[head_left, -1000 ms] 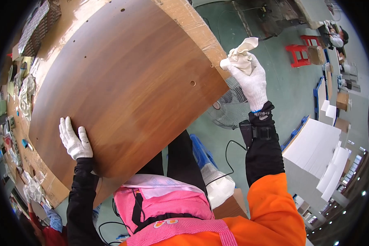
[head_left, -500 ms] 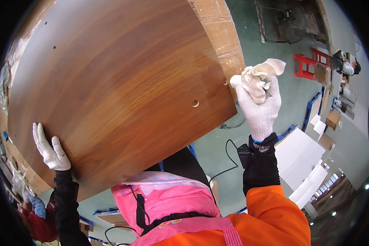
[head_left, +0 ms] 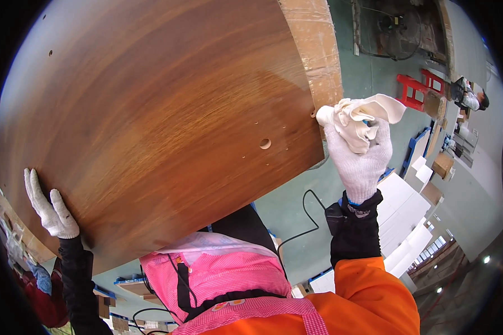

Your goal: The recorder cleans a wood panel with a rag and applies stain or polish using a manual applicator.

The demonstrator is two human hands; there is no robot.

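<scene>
A large brown wood-grain panel (head_left: pixel 173 123) stretches across the left and middle, with a round hole (head_left: pixel 265 143) and several small drilled holes near its right end. My left hand (head_left: pixel 53 212), in a white knit glove, rests flat on the panel's left part with its fingers stretched out. Beyond the right edge of the panel, my right hand (head_left: pixel 361 164), gloved alike, is closed round a crumpled cream cloth (head_left: pixel 359 124). One end of the cloth sticks out to the right. The thumb side of that hand is close to the panel's edge.
Tape-covered cardboard (head_left: pixel 313 44) shows beneath the panel along its right side. Red stools (head_left: pixel 412 92), a fan (head_left: pixel 399 33) and a seated person (head_left: pixel 472 99) are at the far right. White sheets (head_left: pixel 399 206) lie at right; a person in red (head_left: pixel 42 298) is at lower left.
The panel appears shifted slightly left in view, my left hand with it. My right hand, still gripping the cloth, sits a little lower and further right.
</scene>
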